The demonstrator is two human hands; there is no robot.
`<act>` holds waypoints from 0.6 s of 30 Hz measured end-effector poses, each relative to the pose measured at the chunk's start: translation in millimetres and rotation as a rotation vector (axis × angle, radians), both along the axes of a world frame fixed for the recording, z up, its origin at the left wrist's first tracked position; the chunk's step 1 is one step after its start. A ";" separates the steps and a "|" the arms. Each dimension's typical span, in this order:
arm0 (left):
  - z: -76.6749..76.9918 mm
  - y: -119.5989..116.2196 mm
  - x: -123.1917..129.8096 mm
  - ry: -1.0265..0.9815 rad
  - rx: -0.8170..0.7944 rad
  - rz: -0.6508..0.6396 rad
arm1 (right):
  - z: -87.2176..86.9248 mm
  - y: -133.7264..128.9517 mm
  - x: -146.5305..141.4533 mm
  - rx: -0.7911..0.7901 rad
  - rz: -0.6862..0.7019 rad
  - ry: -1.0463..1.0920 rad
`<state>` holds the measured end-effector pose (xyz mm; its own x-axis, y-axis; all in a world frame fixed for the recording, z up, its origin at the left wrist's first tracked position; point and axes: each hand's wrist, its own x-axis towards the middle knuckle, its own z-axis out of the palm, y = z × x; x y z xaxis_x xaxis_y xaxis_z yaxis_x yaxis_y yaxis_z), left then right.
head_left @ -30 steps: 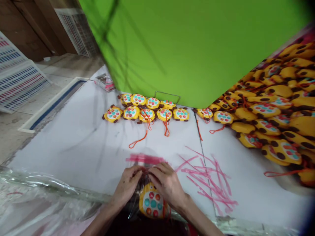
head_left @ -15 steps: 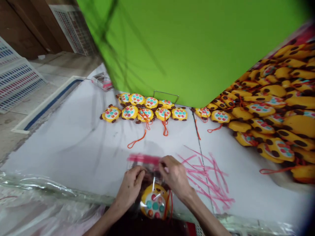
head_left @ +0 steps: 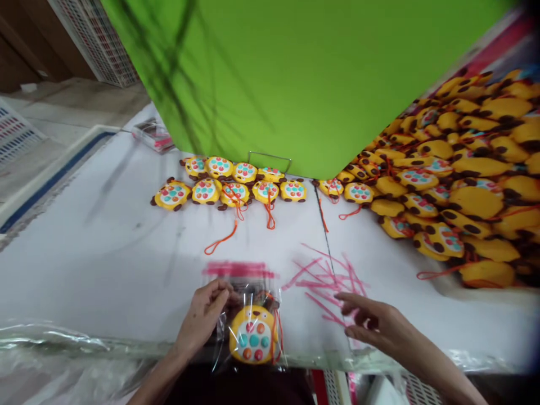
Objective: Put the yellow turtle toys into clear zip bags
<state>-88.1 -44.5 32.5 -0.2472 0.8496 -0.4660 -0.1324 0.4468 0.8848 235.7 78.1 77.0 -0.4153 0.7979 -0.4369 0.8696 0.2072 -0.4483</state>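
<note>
A yellow animal-shaped toy (head_left: 253,336) with coloured round buttons and a red cord lies inside a clear plastic bag (head_left: 219,337) at the table's front edge. My left hand (head_left: 206,306) pinches the upper left part of this bag. Just above are clear bags with pink edges (head_left: 236,269), lying flat. My right hand (head_left: 371,320) is off to the right with its fingers apart and nothing held, over scattered pink strips (head_left: 324,281). Two rows of similar toys (head_left: 205,192) lie beyond the hands, some with orange cords.
A large green panel (head_left: 287,79) stands at the back of the white table (head_left: 105,253). At the right is a big heap of yellow toys (head_left: 476,169). A small clear box with pink strips (head_left: 154,135) sits at the back left, near plastic crates (head_left: 17,135).
My right hand has let go of the bag and moved right, over the pink strips, its fingers now apart. My left hand still holds the bag. The view has shifted slightly.
</note>
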 end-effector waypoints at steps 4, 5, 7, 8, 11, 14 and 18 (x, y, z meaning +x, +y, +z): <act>-1.6 -1.0 0.2 -0.033 0.013 0.014 | -1.4 -4.7 -47.5 0.201 -0.103 0.128; -2.3 -1.3 0.4 -0.051 0.016 0.016 | -4.4 -5.9 -61.0 0.155 -0.067 0.184; -3.7 -1.7 0.6 -0.071 0.012 0.024 | -12.5 -8.5 -86.8 0.025 0.037 0.285; -4.2 -1.9 0.7 -0.072 0.009 0.025 | -17.2 -9.7 -98.0 -0.011 0.068 0.314; -4.8 -2.5 0.5 -0.068 0.015 0.023 | -30.8 -12.0 -121.1 -0.071 0.061 0.374; -4.3 -3.0 0.1 -0.062 0.019 0.029 | -38.5 -12.7 -127.7 -0.155 0.008 0.440; -4.1 -3.5 0.0 -0.054 0.010 0.064 | -41.0 -12.3 -122.3 -0.197 -0.047 0.488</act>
<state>-88.1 -48.0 28.4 -0.2760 0.8373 -0.4720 -0.2078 0.4275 0.8798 113.4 65.8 36.0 -0.5734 0.7431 -0.3450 0.5563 0.0439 -0.8298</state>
